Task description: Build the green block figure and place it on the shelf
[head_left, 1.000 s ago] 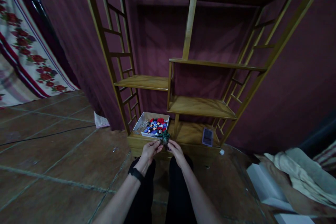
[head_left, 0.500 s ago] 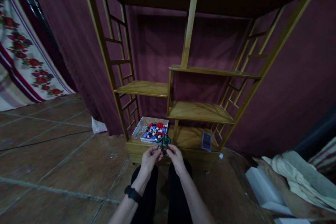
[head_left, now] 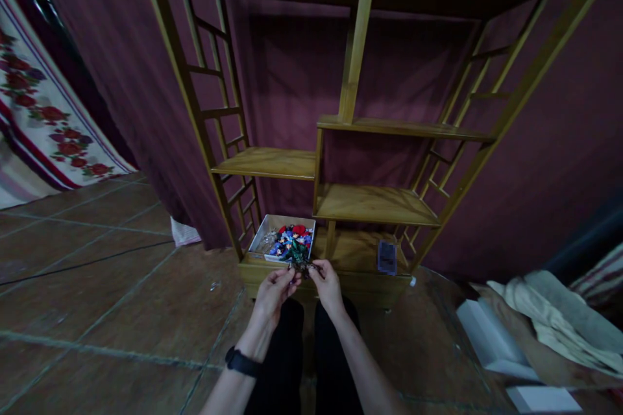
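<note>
My left hand [head_left: 273, 293] and my right hand [head_left: 327, 284] meet in front of a wooden shelf unit [head_left: 363, 204]. Both pinch a small dark green spiky ornament [head_left: 298, 254], fingers closed on its lower end. Just behind it, a white open box [head_left: 257, 240] sits on the lowest shelf, filled with several small red, blue and white items. A black band is on my left wrist. My dark trouser legs show below the hands.
A small dark card [head_left: 387, 257] lies on the lowest shelf to the right. White boxes [head_left: 484, 340] and pale folded cloth [head_left: 549, 321] lie on the tiled floor at right. A floral curtain [head_left: 43, 110] hangs at left, maroon drapes behind the shelves.
Both hands have lifted the green ornament slightly toward the box and shifted their grip to its lower end. The view has tilted a little.
</note>
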The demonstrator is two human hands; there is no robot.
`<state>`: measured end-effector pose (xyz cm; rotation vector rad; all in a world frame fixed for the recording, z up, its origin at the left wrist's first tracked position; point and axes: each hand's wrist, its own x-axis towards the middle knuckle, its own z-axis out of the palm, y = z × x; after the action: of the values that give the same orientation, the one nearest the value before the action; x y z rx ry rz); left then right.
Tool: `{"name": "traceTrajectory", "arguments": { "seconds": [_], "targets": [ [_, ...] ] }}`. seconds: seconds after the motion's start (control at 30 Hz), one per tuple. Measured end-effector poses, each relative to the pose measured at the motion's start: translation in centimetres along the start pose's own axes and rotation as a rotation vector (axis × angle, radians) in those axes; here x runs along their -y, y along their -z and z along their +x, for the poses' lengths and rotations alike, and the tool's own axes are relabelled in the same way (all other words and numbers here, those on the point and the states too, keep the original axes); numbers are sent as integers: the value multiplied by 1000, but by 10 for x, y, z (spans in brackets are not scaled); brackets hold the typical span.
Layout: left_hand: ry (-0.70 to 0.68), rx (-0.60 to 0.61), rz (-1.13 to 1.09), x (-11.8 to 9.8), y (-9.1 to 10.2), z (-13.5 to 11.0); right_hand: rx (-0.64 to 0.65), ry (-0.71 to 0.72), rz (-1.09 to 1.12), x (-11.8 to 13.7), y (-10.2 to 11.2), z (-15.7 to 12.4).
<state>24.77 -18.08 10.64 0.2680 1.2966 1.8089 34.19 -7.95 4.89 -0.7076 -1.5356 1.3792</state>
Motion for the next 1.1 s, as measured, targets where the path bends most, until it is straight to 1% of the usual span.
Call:
{"name": "traceTrajectory", "arguments": {
  "seconds": [0.17, 0.33, 0.57, 0.73, 0.83, 0.97, 1.1],
  "targets": [
    [-88, -31, 49, 4, -11, 2, 23, -34, 28, -2, -2, 5],
    [-117, 5, 111, 6, -16, 6, 10, -48, 32, 2, 1, 10],
    [-112, 46, 176, -9, -17, 7, -90, -18, -39, 20, 5, 12],
    [-59, 78, 136, -15, -15, 7, -94, 41, -98, 33, 9, 9],
    [-36, 104, 106, -18, -18, 5, -109, 47, -114, 38, 12, 8],
    [-66, 103, 110, -21, -29, -1, -128, 13, -15, 41, 14, 9],
    [-162, 98, 166, -21, -39, -7, -102, -34, 130, 42, 17, 9]
  ]
}}
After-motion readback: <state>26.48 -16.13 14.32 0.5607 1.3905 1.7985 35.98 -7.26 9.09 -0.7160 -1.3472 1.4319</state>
